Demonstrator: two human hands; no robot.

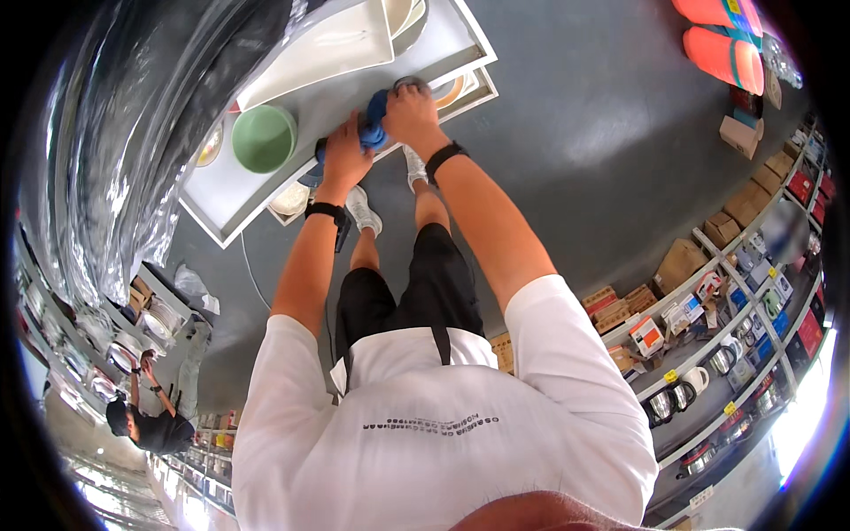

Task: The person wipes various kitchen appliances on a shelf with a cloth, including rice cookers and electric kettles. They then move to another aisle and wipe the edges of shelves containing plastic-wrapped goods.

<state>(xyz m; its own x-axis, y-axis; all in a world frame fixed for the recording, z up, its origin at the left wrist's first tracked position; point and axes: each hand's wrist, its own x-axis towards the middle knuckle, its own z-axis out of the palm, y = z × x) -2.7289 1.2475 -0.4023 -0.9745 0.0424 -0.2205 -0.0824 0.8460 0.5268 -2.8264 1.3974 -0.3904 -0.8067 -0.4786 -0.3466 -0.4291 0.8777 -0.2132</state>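
Both hands are at the front edge of a white shelf (212,190). My left hand (348,155) is closed against a bunched blue cloth (375,119), its fingers curled away from view. To the right and a little farther off, my right hand (412,117) grips the same cloth from its other side. A dark grey rounded thing (410,83) shows just beyond the right fingers; its kind is unclear. A light green bowl (264,139) stands on the shelf left of my left hand. Behind the hands lies a white rectangular dish (328,49).
Clear plastic sheeting (115,133) hangs at the left. Stacked plates or bowls (409,19) sit at the shelf's far end. Orange-red containers (724,60) stand at far right. Racks of boxes and kettles (682,394) line the right side. Another person (150,425) stands far left.
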